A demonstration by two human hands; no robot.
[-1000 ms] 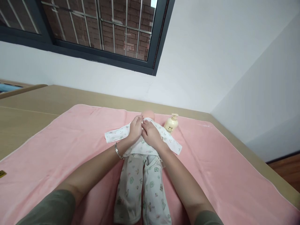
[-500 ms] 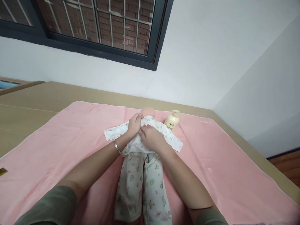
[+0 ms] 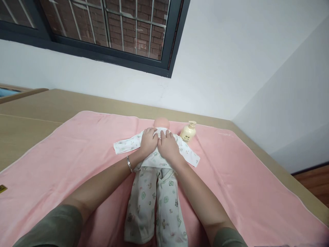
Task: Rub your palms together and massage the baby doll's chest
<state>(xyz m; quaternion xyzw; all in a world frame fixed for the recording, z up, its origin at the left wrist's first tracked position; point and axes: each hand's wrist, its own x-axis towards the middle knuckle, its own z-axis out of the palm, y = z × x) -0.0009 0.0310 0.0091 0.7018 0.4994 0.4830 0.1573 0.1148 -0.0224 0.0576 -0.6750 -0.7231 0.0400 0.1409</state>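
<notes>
A baby doll [image 3: 161, 122] lies on the pink blanket [image 3: 97, 137] with its head at the far end. It wears a white printed top [image 3: 155, 159] with the sleeves spread to both sides, and matching printed trousers [image 3: 144, 202]. Flat on the upper left of the top rests my left hand [image 3: 149, 141], fingers stretched out. My right hand [image 3: 169, 145] lies beside it on the chest, fingers apart and pointing toward the doll's head. The thumbs come close together in the middle. Part of the top's chest is hidden under both hands.
A cream pump bottle [image 3: 188, 132] stands at the right of the doll, close to its sleeve. The blanket covers a wooden surface [image 3: 77, 100] that meets a white wall [image 3: 213, 68]. Above is a barred window [image 3: 115, 27] with a dark frame.
Both hands have flattened onto the doll's chest; the right fingers, bent inward before, now point toward its head. The doll and bottle stay in place.
</notes>
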